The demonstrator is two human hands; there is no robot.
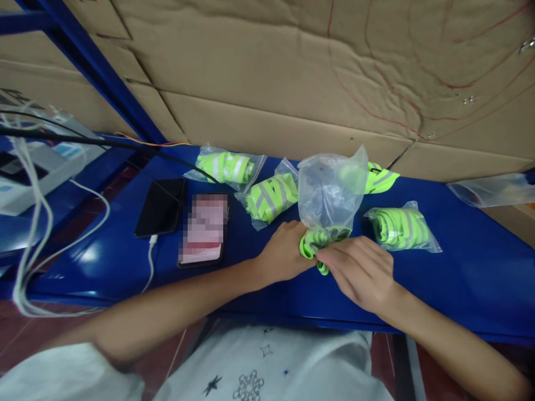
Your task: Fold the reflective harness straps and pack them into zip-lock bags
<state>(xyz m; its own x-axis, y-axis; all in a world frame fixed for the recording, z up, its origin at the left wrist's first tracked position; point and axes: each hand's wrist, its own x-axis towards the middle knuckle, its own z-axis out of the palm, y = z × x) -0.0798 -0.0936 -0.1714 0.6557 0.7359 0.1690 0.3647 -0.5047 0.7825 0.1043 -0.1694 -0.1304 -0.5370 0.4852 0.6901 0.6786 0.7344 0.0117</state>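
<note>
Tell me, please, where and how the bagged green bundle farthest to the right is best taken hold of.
Grip the bagged bundle across its thick middle, probably from above and the right with the right hand: the blue table shows on that side, and the bag's flat corners look limp.

Grey-striped lime bundles (271, 197), blue table (426, 289), brown cardboard (251, 67)

Neon-green strap (308, 252), bunched in loops, partly hidden, small bit sticking out nearside, sits at the near end of a clear plastic bag (328, 192), wrinkled, puffed out, extending away beyond it.
</note>
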